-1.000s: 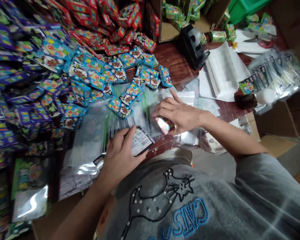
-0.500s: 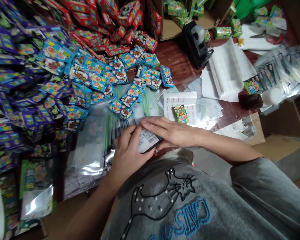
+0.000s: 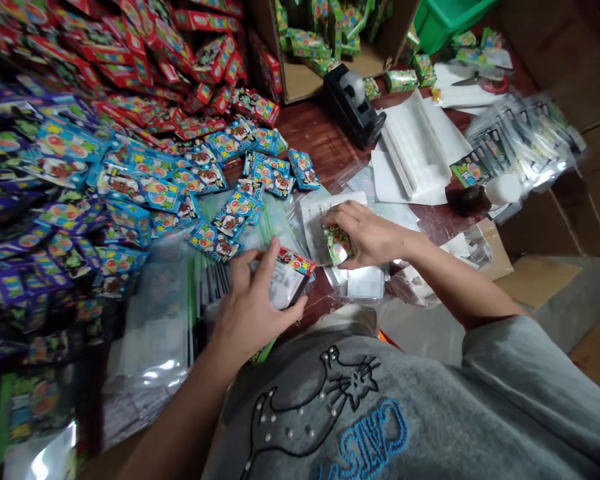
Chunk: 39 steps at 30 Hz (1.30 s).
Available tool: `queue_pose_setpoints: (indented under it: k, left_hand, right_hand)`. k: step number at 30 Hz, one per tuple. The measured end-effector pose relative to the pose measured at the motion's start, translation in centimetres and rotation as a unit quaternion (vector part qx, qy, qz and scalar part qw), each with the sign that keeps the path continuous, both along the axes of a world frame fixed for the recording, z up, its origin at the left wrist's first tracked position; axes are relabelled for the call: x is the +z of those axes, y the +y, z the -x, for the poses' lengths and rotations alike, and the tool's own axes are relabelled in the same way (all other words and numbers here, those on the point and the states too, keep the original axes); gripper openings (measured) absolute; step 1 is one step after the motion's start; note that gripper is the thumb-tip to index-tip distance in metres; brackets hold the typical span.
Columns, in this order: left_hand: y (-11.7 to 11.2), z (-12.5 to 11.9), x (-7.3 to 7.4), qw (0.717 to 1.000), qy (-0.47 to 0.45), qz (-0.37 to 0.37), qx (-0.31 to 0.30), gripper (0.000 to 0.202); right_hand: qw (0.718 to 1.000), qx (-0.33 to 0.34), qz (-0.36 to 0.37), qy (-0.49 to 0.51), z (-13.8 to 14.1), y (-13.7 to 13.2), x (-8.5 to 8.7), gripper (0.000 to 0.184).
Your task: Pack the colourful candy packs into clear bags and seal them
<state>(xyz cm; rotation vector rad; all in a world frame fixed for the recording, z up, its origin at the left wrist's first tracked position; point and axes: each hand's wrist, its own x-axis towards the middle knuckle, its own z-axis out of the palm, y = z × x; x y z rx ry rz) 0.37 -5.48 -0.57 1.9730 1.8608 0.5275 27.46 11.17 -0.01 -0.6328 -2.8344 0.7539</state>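
My left hand (image 3: 255, 300) is closed around a flat packet (image 3: 285, 283) with a white printed label, a dark edge and a small red box (image 3: 296, 260) showing at its far end. My thumb lies along the near side, the fingers along the other. My right hand (image 3: 367, 233) is closed on a small green printed box (image 3: 338, 245), fingers over its top and thumb at the near side. Under that box lies a sheet of printed round stickers (image 3: 313, 223), partly covered by the hand. Left of my left hand are stacked clear plastic bags (image 3: 153, 313).
Heaps of blue boxes (image 3: 140, 183), red boxes (image 3: 130, 47) and purple boxes (image 3: 15, 280) fill the left side. A black tape dispenser (image 3: 353, 110) stands beyond my right hand. Toward the right are white papers (image 3: 415, 147), a dark bottle with white cap (image 3: 503, 190) and filled bags (image 3: 530, 143).
My right hand has left the packet, moved right and taken hold of the small green box on the sticker sheet. My left hand still holds the packet. The view has shifted somewhat.
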Motion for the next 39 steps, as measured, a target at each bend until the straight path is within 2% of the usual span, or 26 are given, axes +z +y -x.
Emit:
queue_pose_setpoints:
  k: [4, 7, 9, 12, 14, 18, 20, 24, 28, 30, 34, 36, 39]
  left_hand:
    - [0.8, -1.1, 0.3, 1.0, -0.008, 0.01, -0.005, 0.089]
    - [1.5, -1.5, -0.1, 0.998, -0.049, -0.032, 0.01, 0.089]
    - [1.9, -1.4, -0.6, 0.993, -0.094, -0.061, 0.025, 0.085]
    - [2.3, -0.9, -1.4, 0.979, -0.184, -0.072, 0.053, 0.051]
    - [2.2, -0.7, -1.8, 0.959, -0.264, -0.062, 0.079, 0.04]
    - [1.6, -0.9, -2.2, 0.91, -0.393, -0.061, 0.122, 0.06]
    - [1.0, -1.2, -2.3, 0.899, -0.413, -0.061, 0.134, 0.064]
    - [-0.5, -1.9, -2.7, 0.882, -0.446, -0.035, 0.147, 0.058]
    - [-1.2, -2.1, -3.4, 0.873, -0.46, -0.042, 0.157, 0.057]
    - [-1.1, -1.7, -3.7, 0.865, -0.467, -0.06, 0.174, 0.06]
    - [-0.5, -1.0, -3.9, 0.845, -0.472, -0.128, 0.218, 0.064]
    - [-0.5, -1.0, -4.0, 0.84, -0.465, -0.146, 0.236, 0.062]
    - [-0.9, -1.4, -4.3, 0.845, -0.454, -0.126, 0.254, 0.061]
  right_hand:
    - [0.991, 0.057, 0.053, 0.112, 1.2, 0.6, 1.7, 0.075]
    - [0.985, 0.08, 0.086, 0.124, 2.4, 1.8, 2.4, 0.08]
    - [0.983, 0.076, 0.098, 0.138, 3.1, 2.7, 2.4, 0.076]
    - [0.981, 0.045, 0.087, 0.17, 4.3, 3.8, 2.0, 0.059]
    - [0.979, 0.011, 0.071, 0.193, 5.2, 4.0, 1.7, 0.058]
    - [0.971, -0.03, 0.093, 0.217, 6.7, 3.3, 1.3, 0.06]
    - [0.97, -0.007, 0.131, 0.204, 6.9, 2.8, 1.5, 0.051]
    - [0.967, 0.062, 0.193, 0.156, 6.7, 2.5, 2.5, 0.03]
    - [0.968, 0.108, 0.184, 0.133, 7.0, 1.7, 2.4, 0.025]
    - [0.971, 0.088, 0.161, 0.153, 7.4, 0.6, 1.5, 0.033]
    - [0.966, -0.014, 0.14, 0.219, 7.9, -1.8, -0.6, 0.052]
    - [0.959, -0.045, 0.151, 0.235, 8.1, -2.4, -1.2, 0.045]
    - [0.956, -0.044, 0.199, 0.209, 8.1, -2.9, -1.6, 0.023]
